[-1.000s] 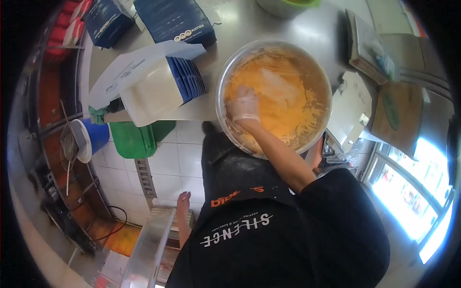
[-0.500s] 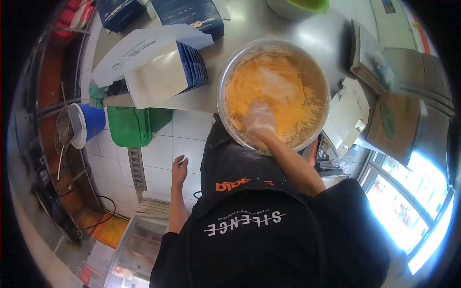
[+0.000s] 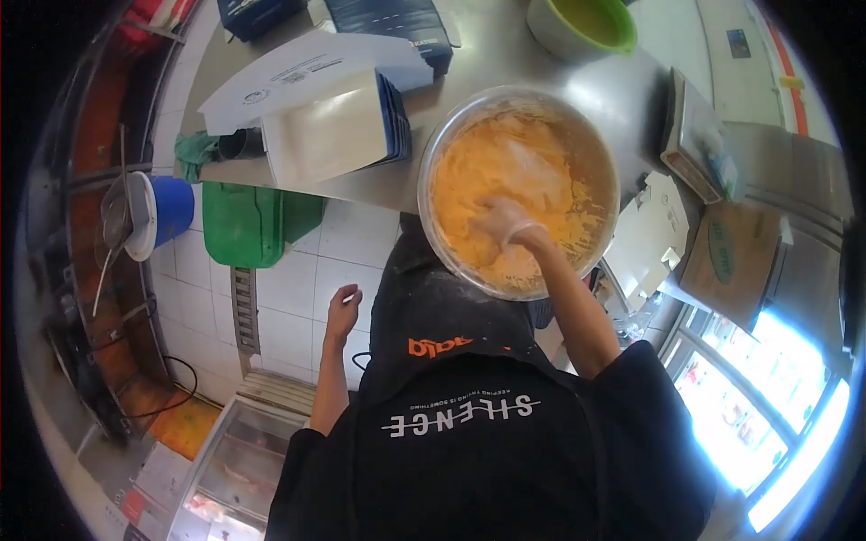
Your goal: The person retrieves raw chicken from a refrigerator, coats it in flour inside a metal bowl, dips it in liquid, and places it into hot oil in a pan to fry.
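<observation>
1. Gloved right hand [image 3: 505, 224]: fingers in orange mixture [image 3: 460, 180]; whether they grip any, cannot tell.
2. Mixture lies under and around them, inside a mixing bowl [image 3: 595, 160].
3. Left hand [image 3: 343, 314]: loosely curled, outside the bowl.

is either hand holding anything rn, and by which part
The right hand is in the orange mix in the bowl; whether it grips any cannot be told. The left hand shows no clear hold.

Blown-out glare at lower-right glass panes [image 3: 732, 401], blackened, fisheye-bent edges.
</observation>
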